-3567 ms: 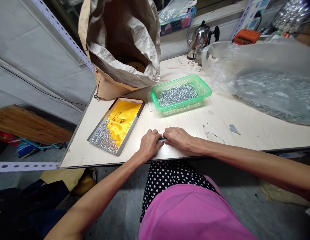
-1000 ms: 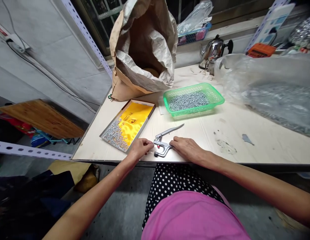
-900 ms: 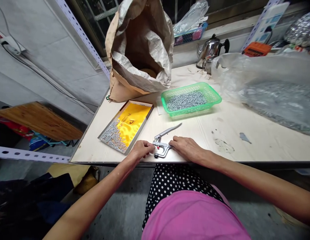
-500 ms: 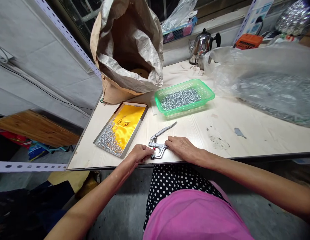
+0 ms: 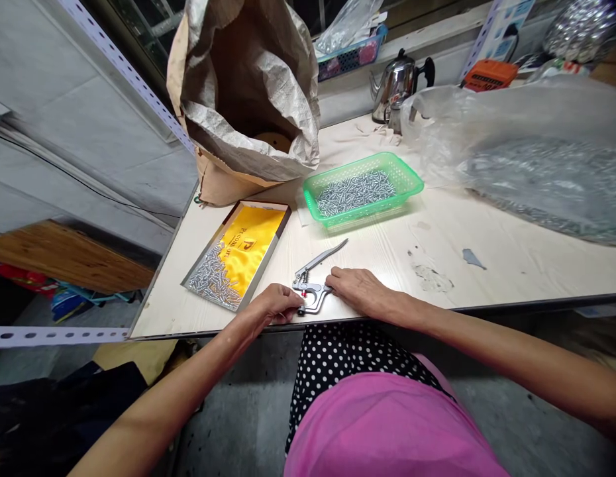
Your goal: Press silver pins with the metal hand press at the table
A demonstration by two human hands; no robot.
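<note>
A metal hand press tool with a long lever lies near the table's front edge. My right hand rests on the tool's lower handle, fingers curled over it. My left hand is pinched at the tool's jaw, fingers closed on something too small to make out. A flat box with yellow lining to the left holds several small silver metal pieces. A green basket behind the tool is filled with more of them.
A big open paper sack stands at the back left of the white table. A clear plastic bag of metal parts fills the right side. A steel kettle stands behind. A metal shelving rail runs at the left.
The tool's lever, hidden under both hands 3.6 s ago, stands raised. Over the last second my left hand has stayed pinched at the jaw; mostly the camera has shifted.
</note>
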